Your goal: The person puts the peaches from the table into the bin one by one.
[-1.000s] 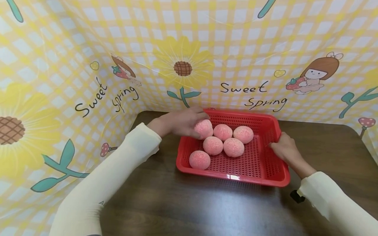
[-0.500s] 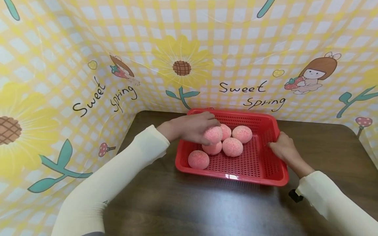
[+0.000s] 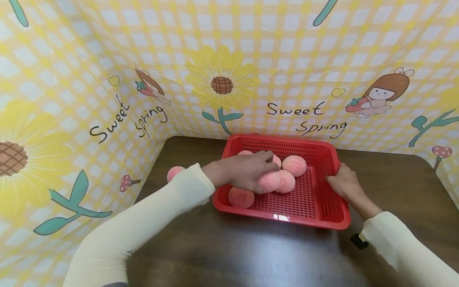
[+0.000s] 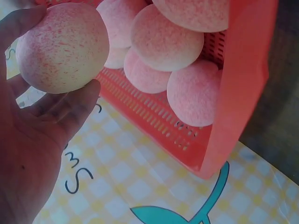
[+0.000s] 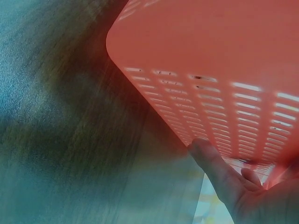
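Observation:
In the head view, a round pink-speckled peach [image 3: 269,182] sits in the grip of my left hand [image 3: 247,169], over the left half of a red plastic basket [image 3: 301,221]. The left wrist view shows the thumb and fingers curled around this peach [image 4: 65,49], near other peaches [image 4: 194,93]. My right hand [image 3: 347,181] grips the basket's right side, thumb on the inside of the wall. Inside lie several more peaches, among them one at the back right [image 3: 294,166] and one at the front left [image 3: 241,197]. My left hand partly covers some of them.
Another peach [image 3: 175,172] is outside the basket on the left, partly behind the left sleeve [image 3: 161,203]. The brown wooden table [image 3: 229,255] meets a yellow-checked cloth [image 3: 287,59] at the back and left. A small black object [image 3: 358,241] is by the right cuff.
My left hand has carried the peach from the basket's back left corner rightward and toward the front. A peach on the left has come into view. The right hand stays on the basket.

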A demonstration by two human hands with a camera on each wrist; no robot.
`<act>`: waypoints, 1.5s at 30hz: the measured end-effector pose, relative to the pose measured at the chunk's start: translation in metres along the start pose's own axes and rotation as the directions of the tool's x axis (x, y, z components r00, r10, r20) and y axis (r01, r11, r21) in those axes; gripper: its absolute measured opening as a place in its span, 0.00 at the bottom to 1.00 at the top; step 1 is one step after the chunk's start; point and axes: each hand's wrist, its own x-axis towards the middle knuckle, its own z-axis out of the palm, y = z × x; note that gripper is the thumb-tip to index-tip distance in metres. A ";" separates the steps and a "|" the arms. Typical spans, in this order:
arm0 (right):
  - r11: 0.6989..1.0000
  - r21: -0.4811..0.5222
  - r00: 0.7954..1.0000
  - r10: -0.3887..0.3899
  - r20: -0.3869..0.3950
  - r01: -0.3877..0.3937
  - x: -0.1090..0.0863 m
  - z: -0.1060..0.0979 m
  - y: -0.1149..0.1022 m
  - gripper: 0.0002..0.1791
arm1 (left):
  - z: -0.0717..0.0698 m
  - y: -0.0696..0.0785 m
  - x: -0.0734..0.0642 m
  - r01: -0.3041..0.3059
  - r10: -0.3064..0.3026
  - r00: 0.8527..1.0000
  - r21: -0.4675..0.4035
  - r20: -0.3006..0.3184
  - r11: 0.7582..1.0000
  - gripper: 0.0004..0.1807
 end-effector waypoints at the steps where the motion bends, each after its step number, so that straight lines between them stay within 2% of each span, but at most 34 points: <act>1: 1.000 -0.002 1.000 0.000 -0.001 0.000 0.000 0.000 0.000 0.28 | 0.001 0.001 0.000 -0.005 0.005 1.000 -0.003 0.004 1.000 0.38; 11: 1.000 0.001 1.000 0.000 -0.002 0.000 0.000 0.001 0.000 0.28 | 0.019 0.002 0.005 -0.007 0.004 0.998 0.053 0.059 0.999 0.38; 19: 1.000 0.002 1.000 -0.013 -0.002 0.013 -0.001 0.000 0.000 0.29 | 0.033 0.003 0.010 -0.023 0.019 0.996 0.040 0.086 0.999 0.40; 29: 1.000 0.004 1.000 -0.013 0.003 0.013 -0.001 0.000 0.000 0.28 | 0.048 0.004 0.015 -0.060 0.060 0.994 0.005 0.089 0.998 0.34; 45: 1.000 0.010 1.000 -0.013 -0.003 0.013 0.000 -0.001 0.002 0.28 | 0.058 0.007 0.026 0.010 -0.013 0.992 0.021 0.127 1.000 0.32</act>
